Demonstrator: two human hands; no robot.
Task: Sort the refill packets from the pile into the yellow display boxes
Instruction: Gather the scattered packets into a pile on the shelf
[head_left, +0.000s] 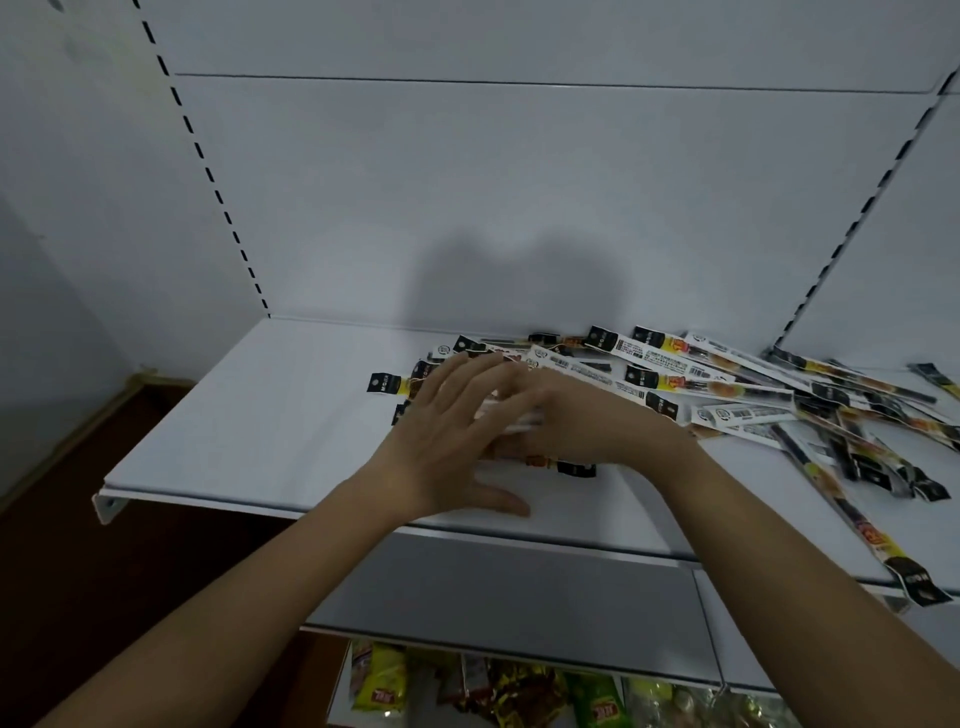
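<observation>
The 2 hands meet over the pile's left end — the left hand (457, 431) spread flat, the right hand (566, 415) seemingly gripping a small bundle of refill packets (727, 384); their long axes run left-right along the shelf (249, 415); no yellow boxes show.

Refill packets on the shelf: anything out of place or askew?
Yes. The refill packets lie scattered, criss-crossed; one packet juts over the shelf front edge. No yellow display boxes are in view.
</observation>
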